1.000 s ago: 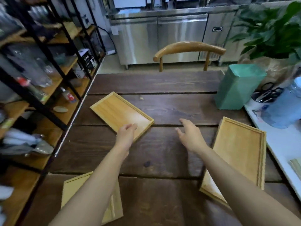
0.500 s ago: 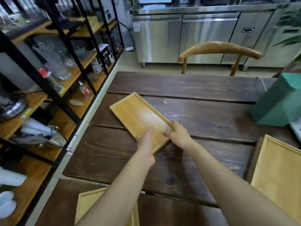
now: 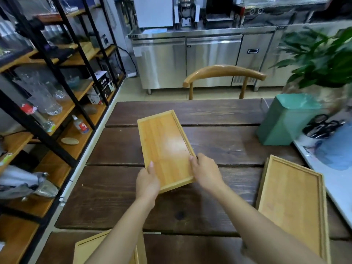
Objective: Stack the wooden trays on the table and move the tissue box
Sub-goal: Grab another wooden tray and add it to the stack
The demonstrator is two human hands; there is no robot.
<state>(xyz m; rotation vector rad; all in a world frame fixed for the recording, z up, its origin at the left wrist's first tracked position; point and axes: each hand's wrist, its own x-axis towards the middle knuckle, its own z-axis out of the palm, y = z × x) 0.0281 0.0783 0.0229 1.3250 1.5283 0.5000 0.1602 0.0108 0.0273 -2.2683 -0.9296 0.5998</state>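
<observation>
A small wooden tray (image 3: 165, 145) is held over the middle of the dark wooden table (image 3: 219, 141), its long side pointing away from me. My left hand (image 3: 147, 182) grips its near left corner and my right hand (image 3: 204, 171) grips its near right edge. A larger wooden tray (image 3: 293, 204) lies flat at the right. A third wooden tray (image 3: 89, 250) lies at the table's near edge, partly hidden by my left forearm. The green tissue box (image 3: 285, 121) stands upright at the far right of the table.
A black metal shelf (image 3: 47, 96) with glassware and bottles runs along the left. A wooden chair (image 3: 224, 73) stands at the far side, before steel cabinets. A potted plant (image 3: 322, 60), a cup of scissors (image 3: 322, 128) and a blue bottle (image 3: 337, 151) sit at the right.
Both hands reached the small tray and closed on its near end. The tray has turned from a diagonal lie so that its long side points away from me.
</observation>
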